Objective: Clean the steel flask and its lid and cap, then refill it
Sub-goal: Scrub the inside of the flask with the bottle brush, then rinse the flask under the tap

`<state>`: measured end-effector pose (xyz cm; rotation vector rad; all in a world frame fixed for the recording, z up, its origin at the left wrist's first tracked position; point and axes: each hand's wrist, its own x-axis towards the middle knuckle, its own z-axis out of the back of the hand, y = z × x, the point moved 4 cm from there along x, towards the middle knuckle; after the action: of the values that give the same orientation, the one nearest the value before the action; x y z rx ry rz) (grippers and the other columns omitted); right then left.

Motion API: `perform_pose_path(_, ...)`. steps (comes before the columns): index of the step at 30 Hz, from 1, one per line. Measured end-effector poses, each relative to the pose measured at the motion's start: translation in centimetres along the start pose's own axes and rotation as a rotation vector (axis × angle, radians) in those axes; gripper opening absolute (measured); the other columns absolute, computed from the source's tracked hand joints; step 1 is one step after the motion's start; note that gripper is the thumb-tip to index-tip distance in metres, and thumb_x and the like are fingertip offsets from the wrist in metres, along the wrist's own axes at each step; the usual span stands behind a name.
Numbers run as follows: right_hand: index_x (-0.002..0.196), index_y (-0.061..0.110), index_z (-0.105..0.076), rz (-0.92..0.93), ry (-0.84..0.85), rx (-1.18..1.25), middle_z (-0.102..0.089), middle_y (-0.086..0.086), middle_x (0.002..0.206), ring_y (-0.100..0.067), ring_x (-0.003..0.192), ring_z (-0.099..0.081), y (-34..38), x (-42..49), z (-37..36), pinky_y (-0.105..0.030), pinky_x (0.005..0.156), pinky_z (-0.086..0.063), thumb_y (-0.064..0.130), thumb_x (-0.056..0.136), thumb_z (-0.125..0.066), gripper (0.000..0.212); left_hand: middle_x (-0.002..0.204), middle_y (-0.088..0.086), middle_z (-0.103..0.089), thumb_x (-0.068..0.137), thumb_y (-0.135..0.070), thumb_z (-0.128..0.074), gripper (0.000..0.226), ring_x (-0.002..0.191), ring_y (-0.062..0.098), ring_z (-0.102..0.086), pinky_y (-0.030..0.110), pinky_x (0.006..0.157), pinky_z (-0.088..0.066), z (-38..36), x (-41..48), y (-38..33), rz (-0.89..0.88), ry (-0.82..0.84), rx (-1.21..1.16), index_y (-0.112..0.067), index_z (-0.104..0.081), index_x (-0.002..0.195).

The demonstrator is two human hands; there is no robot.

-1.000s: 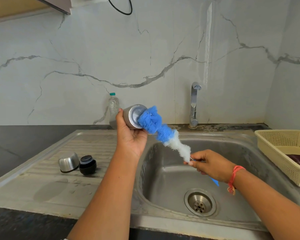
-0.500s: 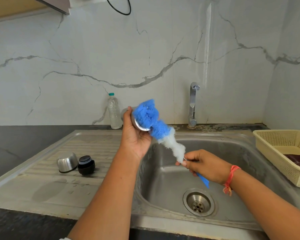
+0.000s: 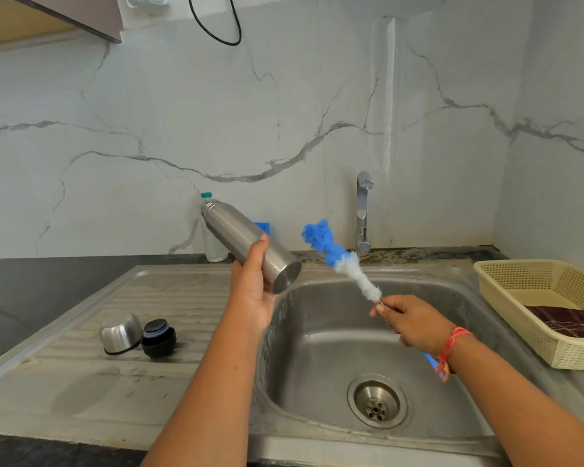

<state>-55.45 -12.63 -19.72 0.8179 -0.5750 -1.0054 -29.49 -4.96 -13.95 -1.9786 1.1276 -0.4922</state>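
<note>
The flask (image 3: 248,246) is clamped, tilted, in the left hand (image 3: 255,291); the brush (image 3: 343,259) is pinched by the right hand (image 3: 412,320). The bottle (image 3: 213,237) is largely hidden behind the flask.

We are looking down at a dark stone bench (image 3: 48,284) carrying a stainless steel sink unit (image 3: 169,392). On its ribbed drainboard a domed steel cap (image 3: 120,333) and a black round lid (image 3: 158,338) are lying touching. A clear plastic bottle (image 3: 213,244) is standing by the wall, and a cream perforated plastic basket (image 3: 520,291) is sitting at the right.
</note>
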Motion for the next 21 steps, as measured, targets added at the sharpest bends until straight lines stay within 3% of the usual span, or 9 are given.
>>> perform_pose_path(4,0.081,0.012,-0.065,0.003,-0.083,-0.120,-0.043,0.001,0.059,-0.012,0.053,-0.037,1.6,-0.4,0.4,-0.026,0.054,-0.033,0.026,0.104,-0.050,0.031,0.123,0.006,-0.070,0.086,-0.033,-0.081,0.058,0.109,0.024,-0.071,0.050,0.095,-0.060,0.3,0.1,-0.3,-0.087,-0.045,0.126,-0.025,-0.052,0.136)
perform_pose_path(6,0.071,0.014,-0.052,0.010,-0.109,-0.164,-0.042,0.002,0.058,-0.014,0.055,-0.036,3.1,-0.4,0.4,-0.029,0.054,-0.029,0.018,0.102,-0.048,0.031,0.122,0.005,-0.069,0.084,-0.033,-0.082,0.060,0.107,0.024,-0.071,0.048,0.093,-0.060,0.6,0.2,-0.6,-0.118,-0.080,0.174,-0.026,-0.052,0.135)
perform_pose_path(8,0.071,0.016,-0.050,0.049,-0.128,-0.279,-0.046,-0.002,0.062,-0.020,0.061,-0.041,5.2,0.2,0.7,-0.032,0.055,-0.028,0.007,0.095,-0.047,0.026,0.121,0.006,-0.069,0.082,-0.032,-0.084,0.058,0.107,0.025,-0.071,0.051,0.094,-0.060,1.2,0.4,-0.9,-0.142,-0.123,0.205,-0.026,-0.052,0.130)
perform_pose_path(11,0.090,0.010,-0.067,0.114,-0.214,-0.573,-0.065,-0.013,0.086,-0.030,0.078,-0.055,9.5,2.0,1.7,-0.030,0.065,-0.036,0.001,0.091,-0.048,0.021,0.118,0.004,-0.067,0.083,-0.027,-0.083,0.057,0.106,0.024,-0.069,0.051,0.096,-0.059,1.9,0.5,-1.6,-0.194,-0.184,0.221,-0.025,-0.050,0.129)
perform_pose_path(16,0.103,0.009,-0.064,0.247,-0.346,-1.068,-0.066,-0.016,0.103,-0.033,0.097,-0.066,18.5,5.1,2.2,-0.041,0.088,-0.049,-0.008,0.086,-0.050,0.028,0.116,-0.002,-0.063,0.085,-0.020,-0.083,0.068,0.096,0.012,-0.065,0.036,0.086,-0.055,3.1,0.7,-2.1,-0.288,-0.232,0.261,-0.024,-0.043,0.141)
perform_pose_path(21,0.109,0.010,-0.066,0.361,-0.422,-1.350,-0.066,-0.011,0.110,-0.032,0.105,-0.062,24.5,10.3,0.8,-0.038,0.074,-0.039,-0.001,0.094,-0.047,0.027,0.115,-0.004,-0.063,0.080,-0.023,-0.087,0.075,0.096,0.017,-0.067,0.032,0.073,-0.053,3.8,1.2,-1.9,-0.319,-0.226,0.341,-0.032,-0.041,0.140)
